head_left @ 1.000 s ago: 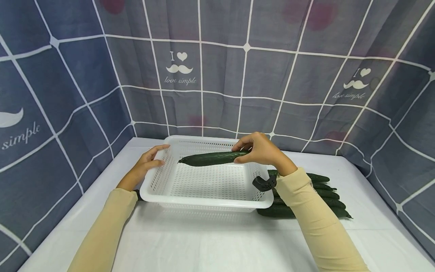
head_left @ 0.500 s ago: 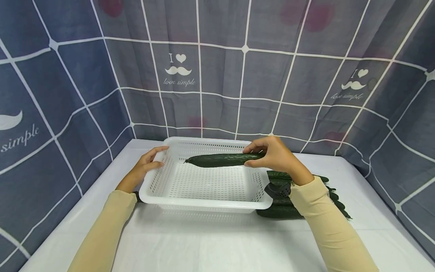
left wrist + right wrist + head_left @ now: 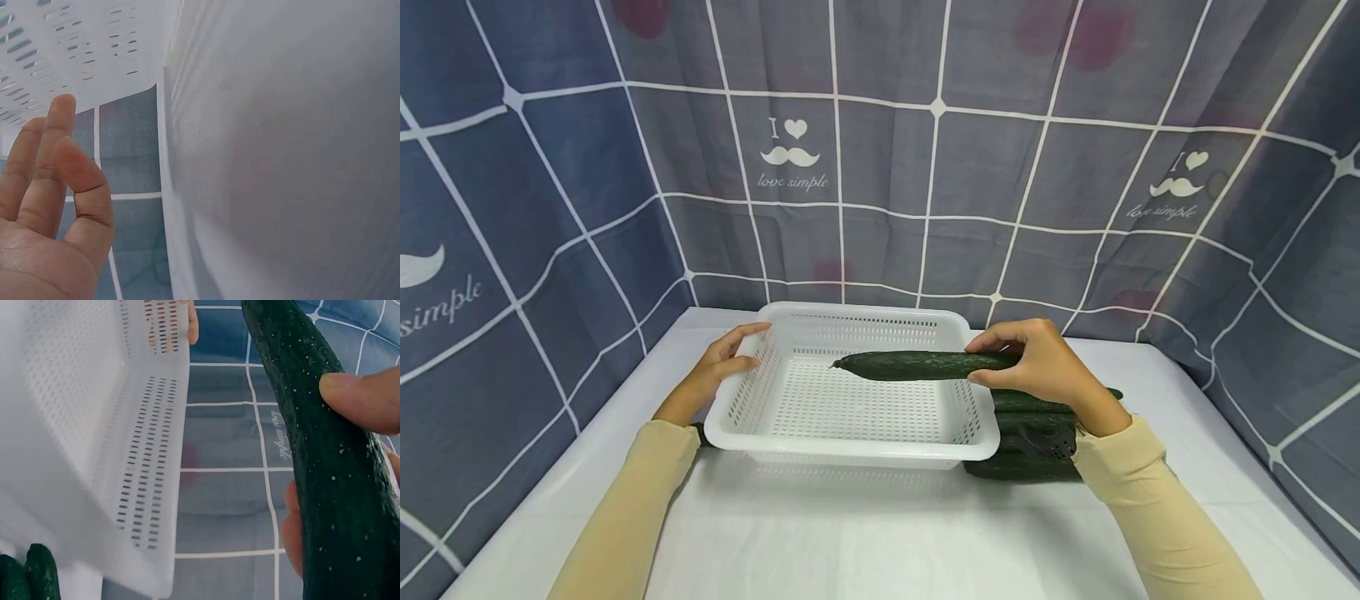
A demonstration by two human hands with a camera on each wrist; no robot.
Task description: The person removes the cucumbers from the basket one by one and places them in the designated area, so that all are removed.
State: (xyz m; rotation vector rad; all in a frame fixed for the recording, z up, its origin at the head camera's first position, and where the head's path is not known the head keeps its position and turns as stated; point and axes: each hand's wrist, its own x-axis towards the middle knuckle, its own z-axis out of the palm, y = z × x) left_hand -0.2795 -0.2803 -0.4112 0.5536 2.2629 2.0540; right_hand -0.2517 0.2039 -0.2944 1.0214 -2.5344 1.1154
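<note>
A dark green cucumber (image 3: 910, 365) is held level over the right half of a white perforated plastic basket (image 3: 850, 450). My right hand (image 3: 1045, 367) grips its right end, with the thumb (image 3: 356, 400) on one side and fingers curled on the other in the right wrist view. At the basket's left rim rests my left hand (image 3: 711, 371). In the left wrist view its fingers (image 3: 47, 175) are loosely extended by the outside of the basket wall (image 3: 81, 56). A pile of cucumbers (image 3: 1018, 470) lies on the table right of the basket, partly hidden by my right arm.
The white tablecloth (image 3: 850, 533) spreads in front of and around the basket. Grey-blue checked curtains (image 3: 887, 242) with white lines enclose the back and both sides. A black wrist camera (image 3: 1056, 442) sits below my right hand, over the pile.
My right hand has moved right and slightly toward me with the cucumber, from above the basket's middle toward its right side. The left hand and the basket have stayed in place.
</note>
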